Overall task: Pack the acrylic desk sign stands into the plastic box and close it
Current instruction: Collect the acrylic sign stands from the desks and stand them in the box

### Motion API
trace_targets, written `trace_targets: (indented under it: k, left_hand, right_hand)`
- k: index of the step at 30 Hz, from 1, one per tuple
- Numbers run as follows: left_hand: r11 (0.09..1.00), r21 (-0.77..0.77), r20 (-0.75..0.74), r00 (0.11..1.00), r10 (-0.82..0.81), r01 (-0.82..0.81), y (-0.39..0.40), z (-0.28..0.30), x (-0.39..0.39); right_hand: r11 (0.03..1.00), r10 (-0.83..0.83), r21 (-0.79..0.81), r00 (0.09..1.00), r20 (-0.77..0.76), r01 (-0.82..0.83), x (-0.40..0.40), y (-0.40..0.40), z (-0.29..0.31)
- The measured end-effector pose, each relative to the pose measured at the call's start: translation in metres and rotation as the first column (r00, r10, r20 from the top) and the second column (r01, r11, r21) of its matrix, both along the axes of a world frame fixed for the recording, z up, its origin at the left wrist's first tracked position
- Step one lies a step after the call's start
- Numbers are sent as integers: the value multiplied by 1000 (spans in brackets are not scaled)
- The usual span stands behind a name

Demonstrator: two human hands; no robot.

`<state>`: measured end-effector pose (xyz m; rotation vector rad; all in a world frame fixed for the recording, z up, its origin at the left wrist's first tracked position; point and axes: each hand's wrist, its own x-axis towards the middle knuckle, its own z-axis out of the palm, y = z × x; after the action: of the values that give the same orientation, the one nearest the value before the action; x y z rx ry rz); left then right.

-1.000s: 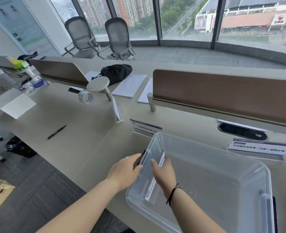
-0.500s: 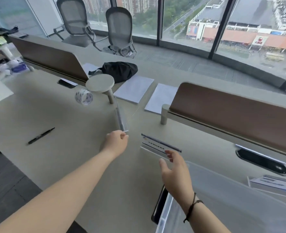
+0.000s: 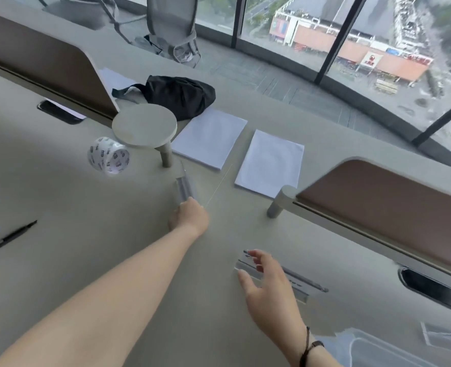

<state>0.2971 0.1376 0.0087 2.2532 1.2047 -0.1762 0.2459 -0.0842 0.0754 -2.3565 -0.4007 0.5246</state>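
Far sign stand (image 3: 183,188): clear, upright on the desk (image 3: 86,234), just in front of the round stand's post.
Left hand (image 3: 190,217): fingers curled round that stand's near end, gripping it.
Near sign stand (image 3: 296,280): clear, with a printed strip, lying on the desk below the brown divider (image 3: 378,207).
Right hand (image 3: 268,283): fingers spread and relaxed, fingertips touching the near stand's left end, no clamp on it.
Plastic box (image 3: 372,348): clear; only a corner shows at the bottom right, well apart from the far stand.
Surroundings: tape roll (image 3: 108,156), round stand (image 3: 144,125), two paper stacks (image 3: 210,137), black bag (image 3: 179,95), pen (image 3: 8,238).
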Motion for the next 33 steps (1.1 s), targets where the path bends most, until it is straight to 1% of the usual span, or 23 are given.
trace_targets:
  k: [3, 5, 7, 11, 14, 17, 19, 20, 22, 25, 28, 33]
  left_hand:
    - [999, -6, 18, 999, -40, 40, 19, -6, -3]
    - [992, 24, 10, 992, -127, 127, 34, -8, -11]
    - [968, 46, -40, 969, -245, 247, 47, -9, -20]
    - [873, 40, -140, 868, -477, 486, 66, -6, -32]
    - [813, 48, -146, 810, -569, 580, 77, -8, -40]
    - [755, 103, -120, 761, -637, 648, 81, -12, -46]
    - [730, 142, -102, 743, -662, 669, 81, -15, -48]
    - [722, 156, -94, 738, -669, 674, 81, -17, -49]
    - [717, 175, -78, 735, -673, 675, 81, -20, -49]
    - [719, 183, -65, 738, -672, 671, 80, -23, -48]
    - [722, 216, -60, 747, -662, 657, 77, -24, -50]
    - [761, 252, -33, 792, -610, 597, 67, -24, -66]
  right_hand:
    - [998, 36, -52, 999, -16, -37, 17, 26, -2]
    - [995, 65, -79, 998, -10, -66, 29, 46, -3]
    - [989, 104, -110, 995, 5, -103, 40, 65, -5]
    - [962, 222, -184, 971, 83, -204, 61, 102, -13]
    - [928, 330, -246, 925, 186, -281, 74, 118, -19]
    - [842, 458, -399, 872, 171, -364, 87, 124, -32]
    - [786, 493, -488, 861, 126, -379, 90, 123, -43]
    - [774, 484, -517, 868, 112, -365, 91, 122, -48]
    - [774, 463, -544, 876, 137, -324, 92, 118, -59]
    - [777, 480, -547, 855, 196, -311, 92, 115, -64]
    - [771, 504, -548, 837, 215, -323, 93, 114, -63]
    - [779, 521, -536, 812, 264, -326, 85, 103, -65]
